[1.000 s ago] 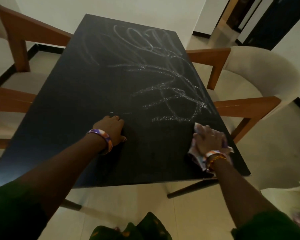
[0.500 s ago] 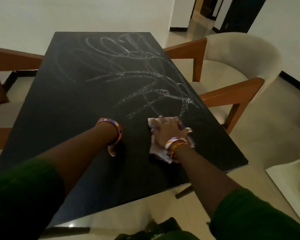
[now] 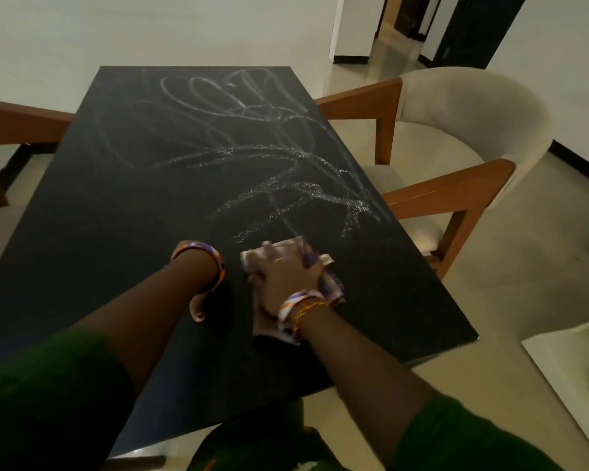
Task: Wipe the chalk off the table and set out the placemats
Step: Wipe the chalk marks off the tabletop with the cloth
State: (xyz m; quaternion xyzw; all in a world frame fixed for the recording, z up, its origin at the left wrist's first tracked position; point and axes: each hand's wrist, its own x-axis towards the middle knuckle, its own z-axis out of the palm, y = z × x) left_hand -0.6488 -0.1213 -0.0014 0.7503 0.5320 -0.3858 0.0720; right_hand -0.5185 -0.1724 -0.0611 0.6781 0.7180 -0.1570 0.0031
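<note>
A black table (image 3: 116,205) carries white chalk scribbles (image 3: 286,171) over its far and right half. My right hand (image 3: 283,273) lies flat on a pale patterned cloth (image 3: 327,283) and presses it onto the tabletop, just below the nearest chalk marks. Close to its left, my left hand (image 3: 198,305) rests on the table; my own wrist hides most of it, and only the thumb shows. Both wrists wear bright bands. No placemats are in view.
A cream upholstered chair with wooden arms (image 3: 456,158) stands along the table's right side. Wooden chair arms (image 3: 21,120) show at the left. A white surface (image 3: 572,368) sits low at the right. A doorway (image 3: 405,32) opens at the back.
My right hand has slid the cloth leftward from the table's right edge to beside my left hand. The near part of the table shows less chalk. The view has swung.
</note>
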